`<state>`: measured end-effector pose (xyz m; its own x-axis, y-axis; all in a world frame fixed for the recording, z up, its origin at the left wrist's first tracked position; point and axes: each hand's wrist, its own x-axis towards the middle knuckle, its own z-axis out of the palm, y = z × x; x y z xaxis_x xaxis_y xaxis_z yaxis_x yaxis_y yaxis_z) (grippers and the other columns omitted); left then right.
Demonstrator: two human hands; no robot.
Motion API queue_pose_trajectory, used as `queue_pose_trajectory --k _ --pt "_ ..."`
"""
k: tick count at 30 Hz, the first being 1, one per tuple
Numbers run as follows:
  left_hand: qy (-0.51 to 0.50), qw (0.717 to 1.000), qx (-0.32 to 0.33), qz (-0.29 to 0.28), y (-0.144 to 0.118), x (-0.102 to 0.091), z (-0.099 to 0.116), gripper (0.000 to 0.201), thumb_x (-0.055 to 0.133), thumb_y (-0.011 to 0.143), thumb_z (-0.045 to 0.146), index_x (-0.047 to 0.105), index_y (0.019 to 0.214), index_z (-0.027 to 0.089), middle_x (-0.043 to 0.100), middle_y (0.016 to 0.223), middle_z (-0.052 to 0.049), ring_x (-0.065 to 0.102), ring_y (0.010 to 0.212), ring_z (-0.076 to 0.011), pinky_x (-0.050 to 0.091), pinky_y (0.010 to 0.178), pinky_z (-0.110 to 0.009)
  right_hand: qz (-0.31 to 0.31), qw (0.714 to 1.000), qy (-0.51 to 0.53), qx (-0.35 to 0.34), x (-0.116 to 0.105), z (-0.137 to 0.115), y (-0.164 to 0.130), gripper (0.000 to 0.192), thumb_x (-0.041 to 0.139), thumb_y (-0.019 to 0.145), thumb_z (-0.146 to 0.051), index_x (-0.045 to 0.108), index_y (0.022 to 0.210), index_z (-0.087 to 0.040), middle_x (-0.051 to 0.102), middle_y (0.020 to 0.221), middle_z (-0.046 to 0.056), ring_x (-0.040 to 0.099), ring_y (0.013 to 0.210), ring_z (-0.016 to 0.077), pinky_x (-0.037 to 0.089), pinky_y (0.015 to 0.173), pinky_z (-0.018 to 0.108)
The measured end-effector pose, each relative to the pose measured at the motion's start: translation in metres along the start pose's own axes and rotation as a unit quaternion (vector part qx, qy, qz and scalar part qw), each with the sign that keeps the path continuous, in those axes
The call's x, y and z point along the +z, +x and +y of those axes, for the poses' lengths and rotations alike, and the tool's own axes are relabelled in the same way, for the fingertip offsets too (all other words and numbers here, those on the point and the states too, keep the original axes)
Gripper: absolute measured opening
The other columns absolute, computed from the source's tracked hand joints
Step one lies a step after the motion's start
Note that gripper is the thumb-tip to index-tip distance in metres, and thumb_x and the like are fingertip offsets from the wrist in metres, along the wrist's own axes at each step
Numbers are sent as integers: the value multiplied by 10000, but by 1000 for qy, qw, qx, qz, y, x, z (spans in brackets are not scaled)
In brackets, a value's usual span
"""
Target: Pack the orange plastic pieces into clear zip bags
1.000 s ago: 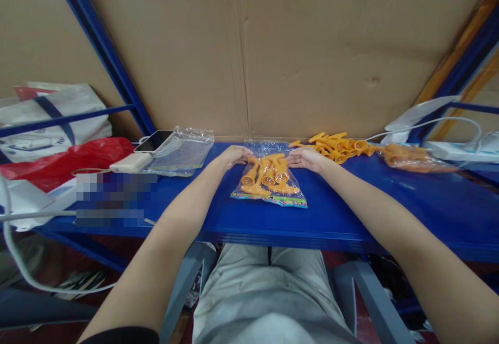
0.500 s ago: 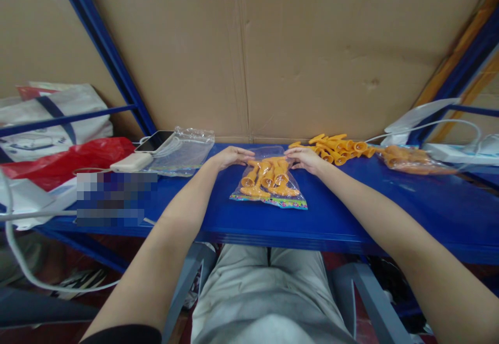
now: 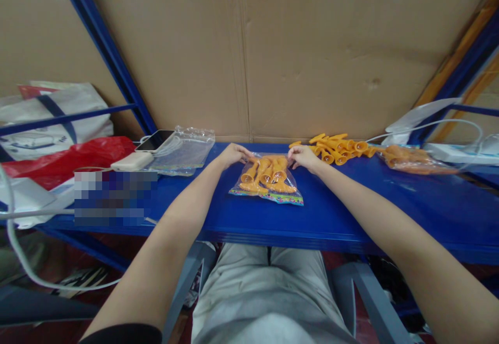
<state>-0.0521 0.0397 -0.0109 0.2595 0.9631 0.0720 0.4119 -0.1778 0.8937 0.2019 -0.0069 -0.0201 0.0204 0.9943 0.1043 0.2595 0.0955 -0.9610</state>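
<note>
On blue shelf (image 3: 351, 198) | left hand (image 3: 233, 154), right hand (image 3: 302, 157) each pinch one bag (image 3: 267, 180) top.

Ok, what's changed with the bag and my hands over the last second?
Both hands came closer together along the far edge of the clear bag of orange pieces: the left hand and right hand now pinch that edge, which lies flatter and folded toward you. The bag shifted slightly away. The loose orange pieces, the empty bags and the phone stayed put.
</note>
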Motion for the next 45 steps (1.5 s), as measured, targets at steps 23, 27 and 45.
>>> queue_pose_trajectory --k 23,27,45 --pt "360 903 223 71 3 9 6 273 446 597 -20 640 546 164 721 742 -39 680 783 -169 519 779 -250 -17 991 -120 -51 -11 1 6 192 453 646 -56 581 564 -174 422 415 -60 354 404 79 277 438 199" --pt "428 867 246 71 -3 9 11 270 461 642 -11 668 620 160 718 826 -71 673 841 -184 505 794 -256 -22 984 -163 -62 -11 -5 6 253 439 738 -101 581 541 -173 409 402 -45 379 423 98 322 476 221" --pt "546 811 183 105 -26 17 28 317 434 925 125 730 1010 197 682 1012 -88 676 944 -213 486 740 -267 -144 848 -505 -73 -7 -45 41 590 633 742 -744 695 675 -162 693 679 107 688 821 278 511 749 338"
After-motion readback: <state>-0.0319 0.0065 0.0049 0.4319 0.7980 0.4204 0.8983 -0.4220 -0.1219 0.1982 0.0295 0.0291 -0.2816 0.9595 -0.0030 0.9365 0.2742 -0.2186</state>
